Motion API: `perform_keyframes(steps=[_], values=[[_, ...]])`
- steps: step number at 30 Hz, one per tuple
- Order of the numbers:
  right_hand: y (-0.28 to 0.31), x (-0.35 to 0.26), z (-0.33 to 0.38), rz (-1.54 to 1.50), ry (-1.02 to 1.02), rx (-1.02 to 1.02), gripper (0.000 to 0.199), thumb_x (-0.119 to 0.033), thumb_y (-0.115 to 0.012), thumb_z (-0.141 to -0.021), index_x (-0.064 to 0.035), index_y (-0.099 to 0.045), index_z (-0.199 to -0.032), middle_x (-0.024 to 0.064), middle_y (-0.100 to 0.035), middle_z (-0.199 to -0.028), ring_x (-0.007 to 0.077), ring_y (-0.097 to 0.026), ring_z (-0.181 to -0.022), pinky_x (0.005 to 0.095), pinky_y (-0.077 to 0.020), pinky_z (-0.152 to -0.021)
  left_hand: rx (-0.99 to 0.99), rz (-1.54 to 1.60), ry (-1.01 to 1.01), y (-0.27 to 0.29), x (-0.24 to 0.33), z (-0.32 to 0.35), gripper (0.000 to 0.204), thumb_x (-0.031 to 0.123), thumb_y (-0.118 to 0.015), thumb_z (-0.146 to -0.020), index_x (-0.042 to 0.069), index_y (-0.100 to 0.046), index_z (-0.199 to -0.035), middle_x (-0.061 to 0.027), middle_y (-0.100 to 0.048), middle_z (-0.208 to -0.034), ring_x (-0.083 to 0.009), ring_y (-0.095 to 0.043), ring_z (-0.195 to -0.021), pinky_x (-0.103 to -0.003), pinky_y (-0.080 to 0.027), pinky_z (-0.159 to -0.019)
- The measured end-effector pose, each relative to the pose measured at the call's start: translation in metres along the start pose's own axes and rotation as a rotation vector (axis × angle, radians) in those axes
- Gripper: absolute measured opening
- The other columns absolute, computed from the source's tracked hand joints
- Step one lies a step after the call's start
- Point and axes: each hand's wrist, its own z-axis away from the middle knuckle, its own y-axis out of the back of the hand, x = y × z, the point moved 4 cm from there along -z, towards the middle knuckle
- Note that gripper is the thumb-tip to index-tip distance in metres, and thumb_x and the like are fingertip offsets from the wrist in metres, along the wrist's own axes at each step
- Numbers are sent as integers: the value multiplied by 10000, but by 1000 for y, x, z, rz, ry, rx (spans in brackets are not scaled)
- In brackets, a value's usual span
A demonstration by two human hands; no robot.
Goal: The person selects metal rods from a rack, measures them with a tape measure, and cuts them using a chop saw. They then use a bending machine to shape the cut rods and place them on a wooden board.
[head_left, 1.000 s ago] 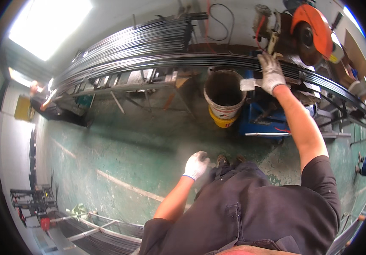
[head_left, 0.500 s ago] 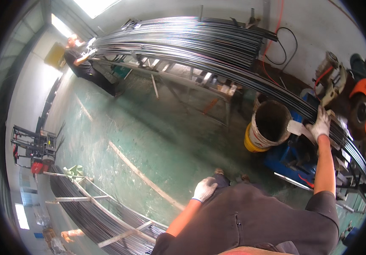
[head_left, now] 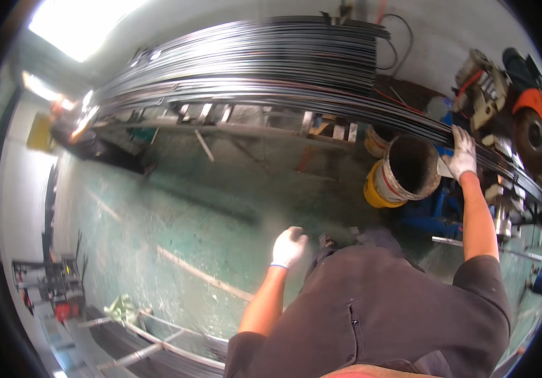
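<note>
My right hand (head_left: 463, 154), in a white work glove, grips a bundle of long dark metal bars (head_left: 409, 123), fingers laid over them and the thumb at the near side. The bars run from a wide stack (head_left: 271, 57) on a rack past me to the right. My left hand (head_left: 288, 247), also gloved, hangs before my body over the floor, touching nothing. Its fingers are curled, with nothing visible in them. Below the bars, near my right hand, stands a dirty open bucket (head_left: 392, 179) with a yellow lower part.
Beside the bars at right is a cutting machine with an orange guard (head_left: 538, 104). A blue machine part (head_left: 431, 211) sits behind the bucket. Another person (head_left: 88, 142) stands at the rack's far left end. A low metal frame (head_left: 139, 359) holds more bars at lower left.
My left hand has lifted away from my leg. My right hand stays on the bars. The view has shifted, and the person at the far end is still by the stack.
</note>
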Motion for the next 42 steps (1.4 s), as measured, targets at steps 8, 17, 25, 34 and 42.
perform_keyframes(steps=[8, 17, 25, 34, 42], values=[[47, -84, -62, -382, -29, 165, 576, -268, -772, -940, -92, -639, -1472, 175, -680, -1437, 368, -597, -1395, 443, -460, -1207, 51, 243, 46, 1, -33, -62, 379, 211, -787, -964, -3, -745, -1274, -200, -794, -1229, -317, -768, -1147, -393, -585, -1027], [-3, -265, -291, -228, 340, 6, 543, -337, -784, -956, -88, -660, -1422, 175, -699, -1383, 351, -643, -1326, 460, -507, -1151, -68, -38, -132, 49, 66, -118, 433, 321, -779, -942, 35, -767, -1268, -225, -777, -1208, -387, -739, -1141, -456, -575, -1025], [-43, -316, -375, 82, 439, 14, 913, -427, -873, -838, -112, -504, -1612, 192, -549, -1562, 363, -529, -1448, 485, -455, -1207, 262, 320, 90, 129, 74, -176, 332, 74, -767, -998, -19, -712, -1312, -133, -760, -1235, -235, -715, -1141, -368, -556, -1043], [-43, -321, -397, -59, 441, -284, 575, -329, -866, -816, -5, -714, -1266, 235, -698, -1335, 386, -662, -1266, 458, -545, -1093, 125, 92, -264, 160, 137, -266, 317, 46, -765, -1005, -32, -706, -1307, -143, -772, -1232, -215, -727, -1156, -348, -557, -1050], [-56, -334, -380, 57, 446, -274, 235, -181, -653, -965, -26, -732, -1123, 227, -750, -1146, 390, -727, -1132, 483, -576, -1003, 97, 346, -372, 226, 193, -350, 268, 22, -770, -982, -33, -746, -1243, -136, -785, -1155, -203, -744, -1066, -341, -589, -979]])
